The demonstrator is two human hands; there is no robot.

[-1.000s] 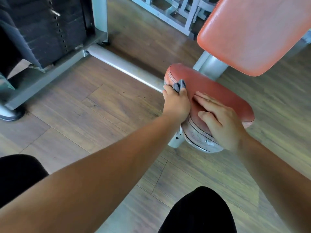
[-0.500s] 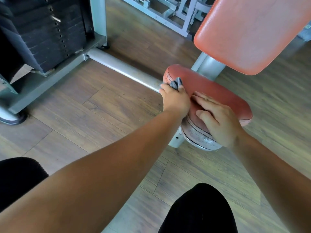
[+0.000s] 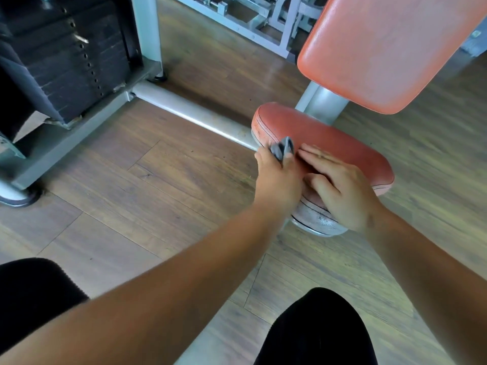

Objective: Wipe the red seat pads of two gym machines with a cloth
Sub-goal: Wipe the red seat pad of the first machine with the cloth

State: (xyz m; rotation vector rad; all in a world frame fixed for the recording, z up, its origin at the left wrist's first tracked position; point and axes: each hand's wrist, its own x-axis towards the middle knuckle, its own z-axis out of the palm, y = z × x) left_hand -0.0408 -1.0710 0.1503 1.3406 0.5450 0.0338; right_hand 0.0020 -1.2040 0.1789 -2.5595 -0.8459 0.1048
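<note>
A low red seat pad (image 3: 326, 138) sits on a grey post, with worn whitish trim along its near edge. My left hand (image 3: 278, 180) is closed on a small grey cloth (image 3: 282, 150), pressed against the pad's left near side. A fold of the cloth sticks out between my fingers. My right hand (image 3: 340, 185) lies flat on the pad's top near the front edge, fingers together, holding nothing. Above and behind rises the red back pad (image 3: 390, 48) of the same machine.
A black weight stack (image 3: 66, 59) in a grey frame stands at the left. A grey floor bar (image 3: 189, 114) runs from it to the seat post. More grey machine frames (image 3: 263, 19) stand at the back. Wooden floor lies all around; my dark-clad knees show at the bottom.
My left hand with the cloth has slid a little toward me along the pad's left side. My right hand has stayed resting on the pad.
</note>
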